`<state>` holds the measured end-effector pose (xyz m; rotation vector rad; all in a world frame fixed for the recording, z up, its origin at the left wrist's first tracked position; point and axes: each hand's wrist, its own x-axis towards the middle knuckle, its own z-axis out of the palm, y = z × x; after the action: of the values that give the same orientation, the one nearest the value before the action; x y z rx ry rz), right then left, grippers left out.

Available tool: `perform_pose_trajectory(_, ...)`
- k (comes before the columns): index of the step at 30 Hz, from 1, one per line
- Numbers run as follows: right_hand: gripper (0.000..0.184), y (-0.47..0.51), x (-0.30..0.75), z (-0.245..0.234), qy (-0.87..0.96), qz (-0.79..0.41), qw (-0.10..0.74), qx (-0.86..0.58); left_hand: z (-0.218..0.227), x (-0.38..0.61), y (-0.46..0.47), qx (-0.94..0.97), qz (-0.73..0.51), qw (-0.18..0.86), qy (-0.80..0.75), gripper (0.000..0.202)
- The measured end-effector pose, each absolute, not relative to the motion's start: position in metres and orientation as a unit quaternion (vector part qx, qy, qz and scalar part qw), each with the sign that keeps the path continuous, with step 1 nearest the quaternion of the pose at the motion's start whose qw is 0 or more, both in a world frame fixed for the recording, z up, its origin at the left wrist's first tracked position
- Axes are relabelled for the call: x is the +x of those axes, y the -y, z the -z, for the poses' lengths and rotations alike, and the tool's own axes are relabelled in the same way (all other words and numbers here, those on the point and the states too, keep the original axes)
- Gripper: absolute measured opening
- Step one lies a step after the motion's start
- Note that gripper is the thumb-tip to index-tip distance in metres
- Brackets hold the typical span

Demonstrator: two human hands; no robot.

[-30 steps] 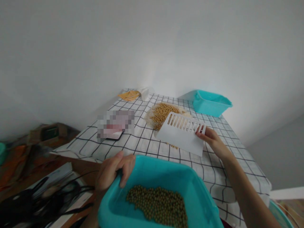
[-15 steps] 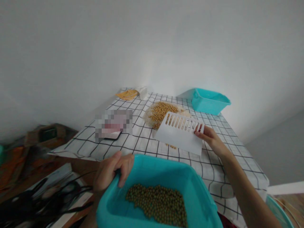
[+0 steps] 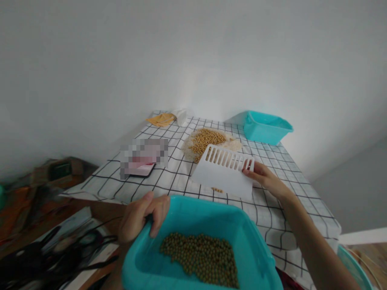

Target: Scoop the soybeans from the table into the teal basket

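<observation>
My left hand [image 3: 145,215] is closed over the left rim of a turquoise plastic bin [image 3: 193,204] just beyond the table's front edge. Many small round bean-like pieces [image 3: 202,257] cover part of its floor. Above the table's near part, my right hand [image 3: 260,176] grips a white plastic board [image 3: 223,177] by its right end, fingers through the end slot. A row of slots runs along the board's far edge. Behind it a heap of tan bean-like pieces [image 3: 207,137] lies on a clear sheet. Several loose ones [image 3: 217,190] show below the board's near edge.
A second turquoise bin [image 3: 266,129] stands at the back right of the checked tablecloth [image 3: 172,171]. A yellow cloth [image 3: 161,119] lies at the back left, near a phone-like device [image 3: 142,171], partly blurred out. Dark cables and boxes [image 3: 75,249] fill the lower left.
My right hand has brought the white board slightly left and nearer to me, tilting it a little. My left hand and the bin are nearly still.
</observation>
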<state>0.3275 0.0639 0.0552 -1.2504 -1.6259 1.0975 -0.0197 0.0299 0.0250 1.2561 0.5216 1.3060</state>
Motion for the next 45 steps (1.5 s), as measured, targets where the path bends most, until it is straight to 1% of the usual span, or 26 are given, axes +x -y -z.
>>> perform_pose_trajectory(5, 0.036, -0.063, 0.321, -0.056, 0.658, -0.467, 0.370, -0.460, -0.026, -0.022, -0.029, 0.539, -0.547, 0.598, -0.228, 0.071)
perform_pose_trajectory(9, 0.025, -0.063, 0.320, -0.056, 0.662, -0.494, 0.352, -0.441, -0.026, -0.023, -0.028, 0.537, -0.543, 0.608, -0.217, 0.070)
perform_pose_trajectory(12, 0.024, -0.062, 0.321, -0.057, 0.658, -0.498, 0.358, -0.437, -0.026, -0.023, -0.029, 0.536, -0.542, 0.609, -0.220, 0.070)
perform_pose_trajectory(16, 0.030, -0.060, 0.325, -0.055, 0.646, -0.496, 0.386, -0.434, -0.027, -0.022, -0.028, 0.534, -0.546, 0.605, -0.224, 0.071)
perform_pose_trajectory(19, 0.034, -0.061, 0.330, -0.050, 0.614, -0.483, 0.424, -0.458, -0.028, -0.022, -0.028, 0.536, -0.545, 0.606, -0.219, 0.070)
perform_pose_trajectory(24, 0.036, -0.070, 0.339, -0.047, 0.547, -0.423, 0.529, -0.492, -0.027, -0.026, -0.029, 0.547, -0.532, 0.608, -0.220, 0.070)
perform_pose_trajectory(28, 0.038, -0.073, 0.342, -0.049, 0.533, -0.364, 0.566, -0.512, -0.024, -0.029, -0.031, 0.555, -0.523, 0.604, -0.232, 0.071)
perform_pose_trajectory(30, 0.038, -0.072, 0.341, -0.049, 0.536, -0.346, 0.565, -0.523, -0.024, -0.030, -0.032, 0.560, -0.519, 0.602, -0.234, 0.071)
perform_pose_trajectory(36, 0.037, -0.070, 0.337, -0.048, 0.535, -0.369, 0.543, -0.531, -0.025, -0.029, -0.031, 0.554, -0.524, 0.605, -0.230, 0.071)
perform_pose_trajectory(41, 0.034, -0.072, 0.337, -0.045, 0.561, -0.357, 0.516, -0.539, -0.027, -0.028, -0.031, 0.566, -0.520, 0.593, -0.242, 0.070)
perform_pose_trajectory(45, 0.034, -0.074, 0.337, -0.044, 0.581, -0.354, 0.508, -0.529, -0.026, -0.029, -0.031, 0.572, -0.516, 0.588, -0.245, 0.071)
